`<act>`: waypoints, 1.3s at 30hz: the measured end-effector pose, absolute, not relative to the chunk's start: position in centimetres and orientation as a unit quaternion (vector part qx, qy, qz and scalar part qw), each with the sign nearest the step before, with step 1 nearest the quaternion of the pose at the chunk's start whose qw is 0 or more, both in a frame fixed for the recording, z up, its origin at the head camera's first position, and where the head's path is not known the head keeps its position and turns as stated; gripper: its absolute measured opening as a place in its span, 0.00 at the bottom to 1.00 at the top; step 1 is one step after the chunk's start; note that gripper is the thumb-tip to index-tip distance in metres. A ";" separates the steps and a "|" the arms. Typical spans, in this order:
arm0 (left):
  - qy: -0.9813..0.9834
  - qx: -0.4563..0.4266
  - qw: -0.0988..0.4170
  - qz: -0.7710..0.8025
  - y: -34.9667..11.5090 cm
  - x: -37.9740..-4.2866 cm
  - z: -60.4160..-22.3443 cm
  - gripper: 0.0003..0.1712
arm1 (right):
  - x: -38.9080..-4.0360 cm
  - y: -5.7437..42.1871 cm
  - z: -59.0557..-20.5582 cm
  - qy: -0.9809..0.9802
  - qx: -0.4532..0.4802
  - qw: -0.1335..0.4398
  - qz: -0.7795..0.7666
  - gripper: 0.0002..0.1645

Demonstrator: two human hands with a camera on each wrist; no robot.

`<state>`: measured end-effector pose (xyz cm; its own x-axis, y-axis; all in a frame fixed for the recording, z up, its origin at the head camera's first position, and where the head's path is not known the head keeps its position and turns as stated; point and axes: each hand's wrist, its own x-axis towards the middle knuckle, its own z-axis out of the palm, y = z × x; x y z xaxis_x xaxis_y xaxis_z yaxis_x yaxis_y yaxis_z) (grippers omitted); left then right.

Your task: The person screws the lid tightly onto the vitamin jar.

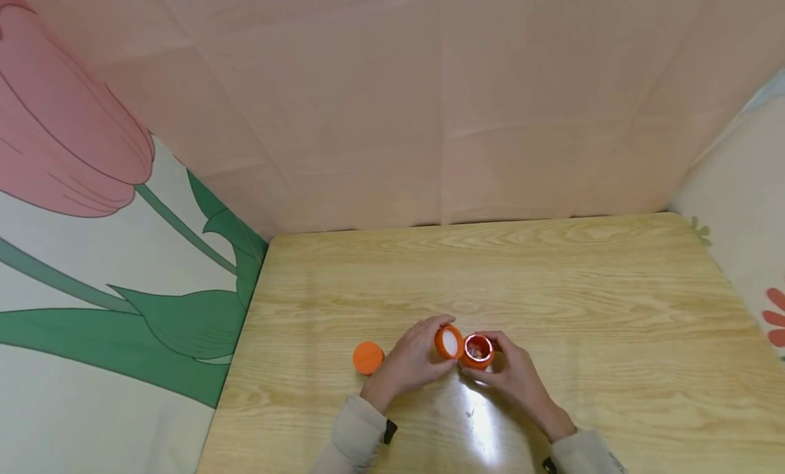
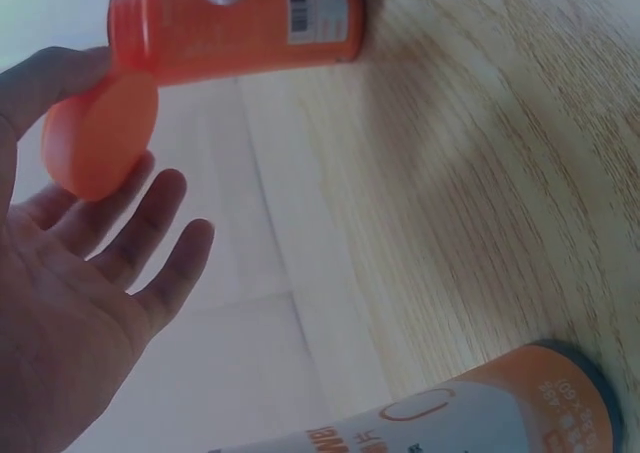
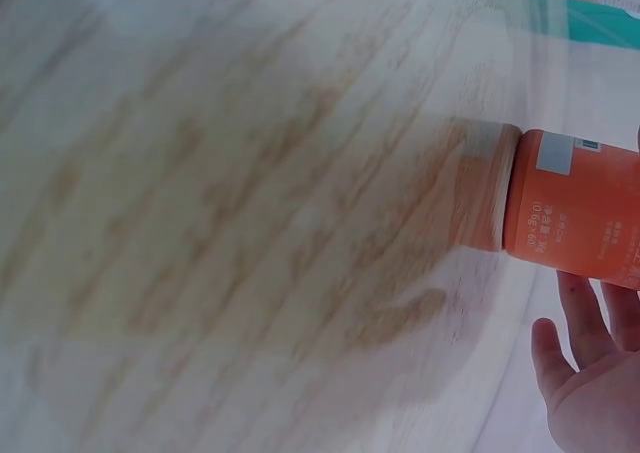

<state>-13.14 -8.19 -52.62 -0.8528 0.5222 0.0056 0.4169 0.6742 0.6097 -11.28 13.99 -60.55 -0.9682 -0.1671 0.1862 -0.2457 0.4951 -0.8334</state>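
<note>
My left hand (image 1: pixel 412 359) pinches an orange screw cap (image 2: pixel 100 138) between thumb and fingers, its white lining (image 1: pixel 450 342) turned up toward the head camera. Right beside it, my right hand (image 1: pixel 514 370) grips an orange pill bottle (image 3: pixel 575 208) round its sides. The bottle stands upright with its mouth uncovered; a shiny rim and some reddish-brown contents show inside from above. A white label with a barcode (image 2: pixel 297 11) is on its side. Close by my left wrist stands a second bottle (image 2: pixel 470 413), with an orange lid (image 1: pixel 368 357) on top.
The wood-grain table (image 1: pixel 613 297) runs back to a pink cloth backdrop (image 1: pixel 368 120). A flower-printed cloth (image 1: pixel 184 324) hangs along the left side, and a pale printed cloth (image 1: pixel 742 208) along the right. Light glares off the tabletop in front of the right hand.
</note>
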 end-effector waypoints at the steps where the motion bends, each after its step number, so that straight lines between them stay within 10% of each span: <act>1: 0.910 0.253 0.085 0.317 -8.2 -13.1 -52.6 0.38 | -11.3 14.0 -60.6 -0.865 0.117 0.038 0.487 0.37; 39: 0.901 0.329 0.034 0.280 -6.4 -13.6 -51.7 0.32 | -11.4 14.3 -61.0 -0.870 0.137 0.065 0.468 0.38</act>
